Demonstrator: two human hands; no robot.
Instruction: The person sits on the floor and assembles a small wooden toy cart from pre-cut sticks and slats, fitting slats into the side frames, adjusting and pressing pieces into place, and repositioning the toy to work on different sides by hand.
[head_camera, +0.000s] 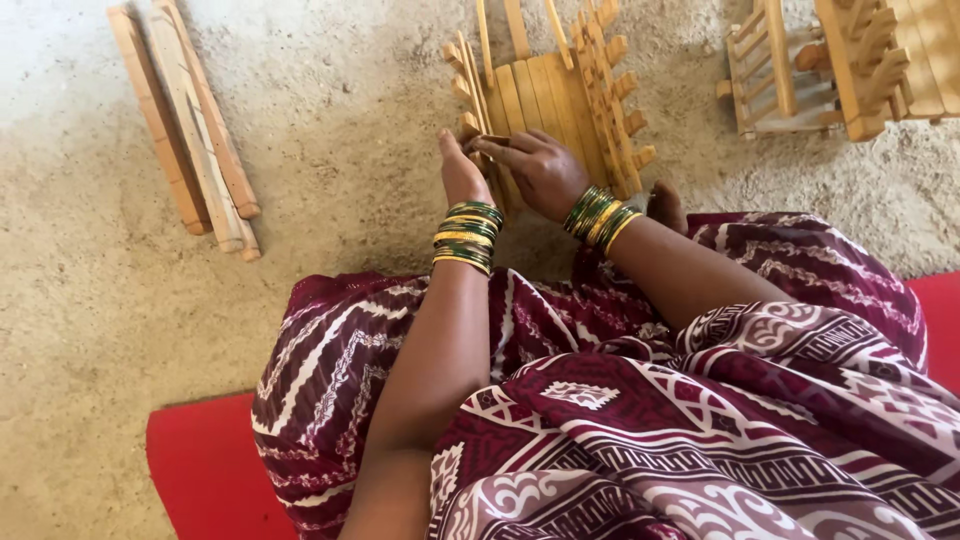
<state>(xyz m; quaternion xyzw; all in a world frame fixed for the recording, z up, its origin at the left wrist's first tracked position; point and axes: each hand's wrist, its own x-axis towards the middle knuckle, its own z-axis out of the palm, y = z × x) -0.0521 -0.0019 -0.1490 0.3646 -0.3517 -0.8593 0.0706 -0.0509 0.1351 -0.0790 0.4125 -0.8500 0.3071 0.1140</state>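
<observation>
A person sits on a red mat on a sandy floor, both hands at the near end of a wooden frame of slats lying flat on the floor just beyond the knees. The frame holds no loose contents; its flat slats lie side by side and run near to far, so its long axis points away from the person, with short pegs sticking out along its right edge. The left hand stands edge-on against the frame's near left corner, fingers straight and close together. The right hand lies over the near end, fingers curled around a small stick pinched at the tips, pointing left toward the left hand. Loose slats lie well apart at far left. Another frame sits at far right.
</observation>
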